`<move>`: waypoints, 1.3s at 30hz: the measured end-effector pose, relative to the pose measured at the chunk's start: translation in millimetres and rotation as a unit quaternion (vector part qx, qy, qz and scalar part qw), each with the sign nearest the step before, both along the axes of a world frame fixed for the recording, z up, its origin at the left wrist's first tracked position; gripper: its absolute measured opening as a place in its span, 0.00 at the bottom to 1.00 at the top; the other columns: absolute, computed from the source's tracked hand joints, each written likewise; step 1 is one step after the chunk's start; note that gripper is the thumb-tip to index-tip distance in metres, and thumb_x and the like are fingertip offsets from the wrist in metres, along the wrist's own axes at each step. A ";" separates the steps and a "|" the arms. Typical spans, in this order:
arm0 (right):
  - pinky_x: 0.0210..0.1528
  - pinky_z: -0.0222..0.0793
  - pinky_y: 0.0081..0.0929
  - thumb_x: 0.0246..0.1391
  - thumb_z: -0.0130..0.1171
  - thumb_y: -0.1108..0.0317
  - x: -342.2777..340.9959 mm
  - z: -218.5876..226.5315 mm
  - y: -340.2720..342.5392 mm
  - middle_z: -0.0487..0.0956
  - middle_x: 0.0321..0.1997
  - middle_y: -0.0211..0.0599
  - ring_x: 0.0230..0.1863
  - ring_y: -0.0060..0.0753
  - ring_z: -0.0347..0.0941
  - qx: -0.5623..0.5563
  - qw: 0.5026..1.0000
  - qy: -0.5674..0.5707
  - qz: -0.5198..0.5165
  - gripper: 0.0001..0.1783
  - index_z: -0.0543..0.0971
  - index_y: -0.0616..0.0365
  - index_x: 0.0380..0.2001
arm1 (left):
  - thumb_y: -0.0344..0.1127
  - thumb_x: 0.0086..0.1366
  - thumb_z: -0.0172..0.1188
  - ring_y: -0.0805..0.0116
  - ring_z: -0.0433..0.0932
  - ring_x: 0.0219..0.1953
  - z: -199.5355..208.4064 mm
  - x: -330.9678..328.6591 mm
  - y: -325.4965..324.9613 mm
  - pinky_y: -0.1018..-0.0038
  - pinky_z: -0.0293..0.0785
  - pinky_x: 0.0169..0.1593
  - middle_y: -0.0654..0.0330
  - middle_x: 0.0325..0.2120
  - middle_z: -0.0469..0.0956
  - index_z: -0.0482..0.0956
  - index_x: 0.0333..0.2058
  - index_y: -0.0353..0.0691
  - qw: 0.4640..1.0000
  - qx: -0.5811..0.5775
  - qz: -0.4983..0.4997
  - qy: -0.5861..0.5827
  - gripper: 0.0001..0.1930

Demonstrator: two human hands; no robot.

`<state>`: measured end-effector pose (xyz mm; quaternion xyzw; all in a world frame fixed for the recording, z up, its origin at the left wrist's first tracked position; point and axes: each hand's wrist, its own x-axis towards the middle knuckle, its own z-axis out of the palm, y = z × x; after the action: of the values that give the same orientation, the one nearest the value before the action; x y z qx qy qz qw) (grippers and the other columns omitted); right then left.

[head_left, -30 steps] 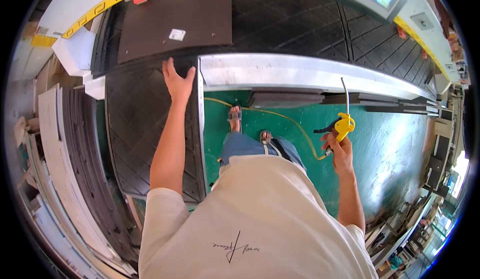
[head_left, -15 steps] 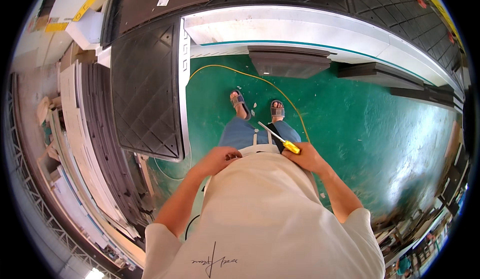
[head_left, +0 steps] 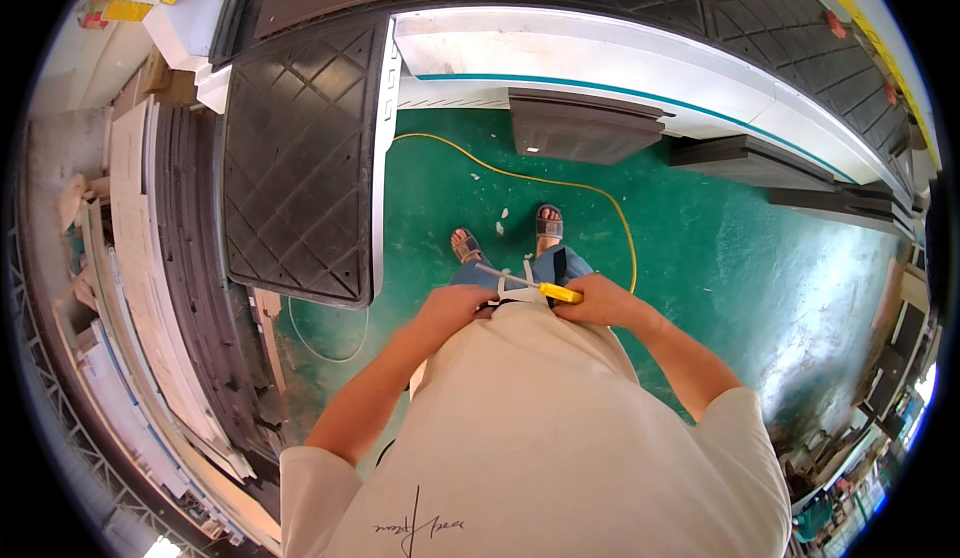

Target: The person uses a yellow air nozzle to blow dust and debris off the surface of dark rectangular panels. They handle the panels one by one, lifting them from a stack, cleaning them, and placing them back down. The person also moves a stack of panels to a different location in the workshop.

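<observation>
A screwdriver with a yellow handle and a long metal shaft lies across the front of my waist, its tip pointing left. My right hand is closed around the handle at the right side of my waist. At the left side, my left hand has its fingers curled in at the lower edge of my beige shirt. A dark strip shows beside those fingertips, and what they grip is hidden. Pale cords hang at the waist over my blue trousers.
A black ribbed machine table stands at front left, joined to a long white machine bed. Dark panels lean against the bed. A yellow hose crosses the green floor. Stacked boards fill the left side.
The screwdriver has swung from a steep slant to nearly level, its tip now farther left. My left hand has shifted right, its fingers tucked in at the shirt's edge. My feet have moved apart slightly.
</observation>
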<state>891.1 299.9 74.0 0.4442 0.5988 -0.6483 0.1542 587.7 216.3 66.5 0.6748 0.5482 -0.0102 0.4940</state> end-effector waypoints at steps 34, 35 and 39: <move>0.49 0.70 0.25 0.59 0.69 0.57 -85.1 10.1 -20.5 0.82 0.41 0.31 0.41 0.21 0.73 -0.076 0.986 0.069 -0.135 0.24 0.82 0.62 0.52 | 0.46 0.71 0.58 0.58 0.81 0.50 4.4 -30.8 23.2 0.65 0.75 0.53 0.50 0.47 0.83 0.74 0.57 0.34 0.953 -0.138 0.035 -0.266 0.24; 0.48 0.70 0.25 0.59 0.69 0.57 -85.7 10.3 -20.9 0.82 0.40 0.31 0.41 0.21 0.73 -0.074 0.983 0.084 -0.145 0.23 0.83 0.62 0.51 | 0.45 0.71 0.58 0.59 0.82 0.49 0.9 -30.1 21.7 0.66 0.75 0.53 0.50 0.47 0.83 0.74 0.57 0.34 0.950 -0.142 0.048 -0.272 0.23; 0.50 0.71 0.26 0.59 0.69 0.56 -84.9 10.5 -17.0 0.81 0.42 0.31 0.42 0.21 0.73 -0.059 0.989 0.070 -0.116 0.25 0.82 0.62 0.53 | 0.42 0.70 0.60 0.64 0.81 0.44 -16.1 -26.1 17.2 0.70 0.75 0.52 0.55 0.42 0.84 0.78 0.55 0.36 0.949 -0.132 0.080 -0.275 0.20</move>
<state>806.2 282.8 84.4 0.4538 0.5132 -0.7259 0.0617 561.6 233.5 50.4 0.5340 0.4371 0.1424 0.7096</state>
